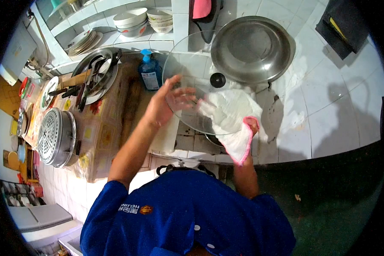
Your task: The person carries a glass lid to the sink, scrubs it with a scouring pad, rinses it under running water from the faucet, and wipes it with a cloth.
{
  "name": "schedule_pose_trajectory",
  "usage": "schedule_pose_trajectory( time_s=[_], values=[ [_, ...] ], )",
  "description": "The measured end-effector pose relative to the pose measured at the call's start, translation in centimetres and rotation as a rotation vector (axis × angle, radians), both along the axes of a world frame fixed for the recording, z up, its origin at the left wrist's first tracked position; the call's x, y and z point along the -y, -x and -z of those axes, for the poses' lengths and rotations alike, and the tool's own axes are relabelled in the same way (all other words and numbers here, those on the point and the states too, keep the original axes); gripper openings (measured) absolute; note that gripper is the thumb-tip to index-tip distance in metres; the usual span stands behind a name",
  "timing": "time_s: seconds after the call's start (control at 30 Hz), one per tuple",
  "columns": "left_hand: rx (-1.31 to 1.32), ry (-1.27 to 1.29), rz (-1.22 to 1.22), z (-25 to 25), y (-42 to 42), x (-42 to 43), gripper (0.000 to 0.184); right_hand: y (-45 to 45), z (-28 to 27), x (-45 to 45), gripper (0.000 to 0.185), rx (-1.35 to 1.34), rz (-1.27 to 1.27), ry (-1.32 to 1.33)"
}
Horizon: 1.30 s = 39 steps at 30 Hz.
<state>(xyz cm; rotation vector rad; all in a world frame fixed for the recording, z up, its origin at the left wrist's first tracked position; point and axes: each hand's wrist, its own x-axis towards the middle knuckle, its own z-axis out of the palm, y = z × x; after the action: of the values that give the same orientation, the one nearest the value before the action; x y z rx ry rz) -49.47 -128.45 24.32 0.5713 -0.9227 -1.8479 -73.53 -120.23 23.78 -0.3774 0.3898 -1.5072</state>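
A large clear glass lid (187,59) with a black knob (217,80) is in front of me. My left hand (174,97) is at its left edge, thumb and fingers around the rim, some of them seen through the glass. My right hand (252,124) grips a white cloth (232,109) with a pink border, mostly hiding the fingers. The cloth is bunched against the lower right part of the lid, and one corner hangs down. Which face of the glass it touches, I cannot tell.
A steel wok (254,49) lies beyond the lid on the tiled counter (328,115). Left of it stands a blue pump bottle (150,72). Stacked bowls (131,21) occupy a shelf. Knives and ladles fill a metal tray (99,72), near a steamer pot (55,136).
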Motion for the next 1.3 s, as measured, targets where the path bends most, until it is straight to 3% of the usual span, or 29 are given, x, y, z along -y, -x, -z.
schedule_pose_trajectory(
  time_s=[0.1,0.17,0.27,0.33,0.4,0.47,0.53,0.57,0.63,0.67,0.7,0.9,1.1,1.2,1.23,1.3],
  values=[
    [0.185,-0.001,0.013,-1.2,-0.6,1.4,0.069,-0.3,-0.1,0.4,0.067,0.008,-0.012,0.013],
    [-0.053,-0.106,-0.045,-0.3,-0.8,1.8,0.059,-0.6,0.1,0.3,0.066,0.012,-0.016,0.007],
    [-0.120,0.159,-0.656,0.1,-2.4,3.9,0.038,-0.8,0.2,0.3,0.066,0.029,-0.043,0.007],
    [-0.303,0.185,-0.695,-2.4,-4.6,4.6,0.046,-1.3,0.2,0.1,0.065,0.039,-0.083,0.015],
    [-0.481,0.018,-0.811,-3.2,-5.8,5.2,0.048,-1.8,0.1,0.1,0.065,0.052,-0.141,0.032],
    [-0.835,-0.102,-0.703,1.8,-7.9,7.9,0.053,-2.7,-0.2,0.4,0.065,0.065,-0.194,0.048],
    [-1.201,-0.445,-0.609,5.4,-6.8,9.8,0.056,-3.8,-0.2,1.0,0.064,0.076,-0.238,0.061],
    [-1.233,-0.562,-0.568,6.5,-6.0,10.5,0.057,-4.3,-0.4,1.4,0.064,0.088,-0.250,0.073],
    [-1.250,-0.631,-0.662,7.0,-2.8,12.5,0.057,-5.6,-0.6,2.0,0.064,0.104,-0.255,0.097],
    [-1.245,-0.512,-0.506,8.2,-1.7,12.8,0.055,-6.3,-0.6,2.2,0.063,0.114,-0.247,0.109],
    [-1.251,-0.528,-0.572,8.0,-0.2,14.1,0.054,-7.0,-0.4,2.2,0.063,0.121,-0.241,0.106],
    [-1.005,-0.509,-0.584,7.4,2.3,15.3,0.047,-8.8,0.8,2.7,0.063,0.121,-0.130,0.071],
    [-0.407,-0.072,-0.479,8.1,3.2,9.3,0.039,-8.5,1.5,3.0,0.063,0.082,-0.141,0.043],
    [-0.586,-0.376,-0.429,3.2,3.7,3.3,0.040,-7.6,1.4,3.5,0.063,0.053,-0.168,0.029],
    [-0.544,-0.444,-0.489,2.3,3.6,2.2,0.050,-7.3,1.4,3.6,0.063,0.042,-0.168,0.028],
    [-0.586,-0.343,-0.402,1.6,1.6,1.1,0.060,-6.8,1.7,3.5,0.063,0.028,-0.159,0.008]
  ],
)
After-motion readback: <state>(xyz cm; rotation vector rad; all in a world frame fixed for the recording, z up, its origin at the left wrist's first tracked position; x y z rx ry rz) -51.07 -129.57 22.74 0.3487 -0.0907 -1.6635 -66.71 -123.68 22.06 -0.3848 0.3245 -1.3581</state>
